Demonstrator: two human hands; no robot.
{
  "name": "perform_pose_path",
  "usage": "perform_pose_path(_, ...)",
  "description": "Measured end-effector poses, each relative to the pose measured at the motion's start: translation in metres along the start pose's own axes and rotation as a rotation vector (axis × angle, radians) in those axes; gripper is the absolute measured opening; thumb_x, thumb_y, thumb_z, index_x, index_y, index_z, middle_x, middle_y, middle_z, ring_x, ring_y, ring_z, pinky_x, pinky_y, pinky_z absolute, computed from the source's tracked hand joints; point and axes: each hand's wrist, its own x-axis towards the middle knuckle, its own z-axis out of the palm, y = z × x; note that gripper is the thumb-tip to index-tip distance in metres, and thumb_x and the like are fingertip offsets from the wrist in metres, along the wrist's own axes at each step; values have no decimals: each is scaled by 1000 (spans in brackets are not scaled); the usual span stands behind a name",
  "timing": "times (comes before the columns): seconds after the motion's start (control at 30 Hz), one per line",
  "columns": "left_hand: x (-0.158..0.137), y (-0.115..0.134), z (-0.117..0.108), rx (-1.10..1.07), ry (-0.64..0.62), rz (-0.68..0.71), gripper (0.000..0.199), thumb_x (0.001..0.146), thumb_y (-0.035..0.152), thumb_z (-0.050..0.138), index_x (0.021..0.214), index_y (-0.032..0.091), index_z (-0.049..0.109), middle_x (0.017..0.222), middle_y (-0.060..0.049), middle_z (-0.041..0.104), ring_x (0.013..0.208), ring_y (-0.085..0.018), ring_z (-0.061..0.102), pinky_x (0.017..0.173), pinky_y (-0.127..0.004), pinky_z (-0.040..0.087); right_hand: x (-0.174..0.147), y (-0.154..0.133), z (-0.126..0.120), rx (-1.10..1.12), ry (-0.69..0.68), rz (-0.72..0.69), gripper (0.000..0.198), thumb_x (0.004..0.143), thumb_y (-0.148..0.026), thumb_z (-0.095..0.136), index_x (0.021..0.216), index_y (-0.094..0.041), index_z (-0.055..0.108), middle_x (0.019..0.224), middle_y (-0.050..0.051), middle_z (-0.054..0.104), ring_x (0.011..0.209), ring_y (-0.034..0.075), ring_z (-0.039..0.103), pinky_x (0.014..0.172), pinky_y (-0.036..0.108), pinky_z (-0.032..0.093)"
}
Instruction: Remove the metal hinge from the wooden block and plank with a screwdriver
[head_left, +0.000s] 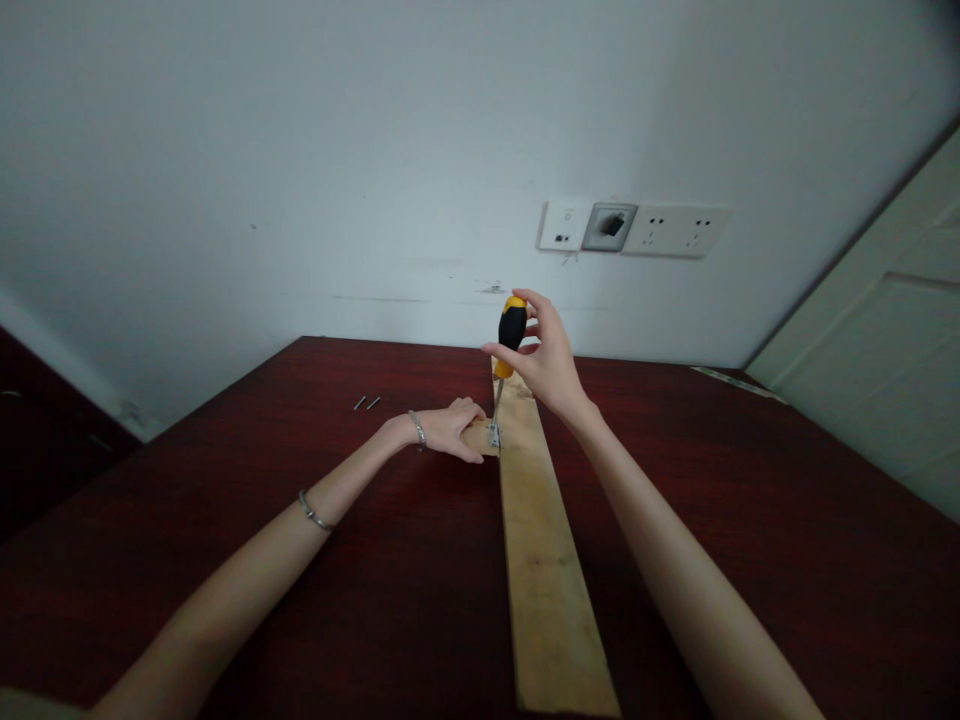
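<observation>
My right hand (549,355) grips a screwdriver (513,325) with a black and yellow handle, thumb on one side and fingers on the other. Its shaft points down, slightly tilted, to a small metal bracket (494,434). That bracket sits where a short wooden piece (480,437) meets the left edge of a long wooden board (544,560). With thumb and fingers spread around the short piece, my left hand (454,432) holds it against the board. Whether a screw is under the screwdriver's tip is too small to tell.
Two screws (367,403) lie on the dark red tabletop (360,600), left of the board. Behind the table is a white wall with sockets (675,231) and a black plug (613,226). A thin strip (739,384) lies at the far right edge, near a white door (885,320).
</observation>
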Motion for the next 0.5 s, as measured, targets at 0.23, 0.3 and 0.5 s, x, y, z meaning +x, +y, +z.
perform_pose_path(0.23, 0, 2, -1, 9, 7, 6, 63, 61, 53, 70, 109, 17, 49, 106, -8, 47, 103, -28, 45, 91, -38, 40, 2, 5, 0, 137, -56, 80, 65, 75, -25, 61, 133, -32, 34, 101, 3, 58, 75, 16, 58, 63, 32, 54)
perform_pose_path(0.3, 0, 3, -1, 10, -4, 3, 63, 62, 53, 70, 109, 17, 49, 105, -8, 47, 103, -28, 45, 91, -38, 40, 1, 4, 0, 164, -69, 93, 62, 76, -24, 57, 133, -31, 33, 100, 3, 58, 79, 17, 59, 65, 33, 54)
perform_pose_path(0.5, 0, 6, 0, 2, -31, 5, 66, 62, 53, 69, 110, 13, 48, 105, -9, 46, 104, -28, 44, 90, -36, 40, 1, 2, 0, 51, -25, 62, 62, 68, -32, 71, 124, -30, 44, 111, 5, 52, 78, 16, 55, 60, 30, 52)
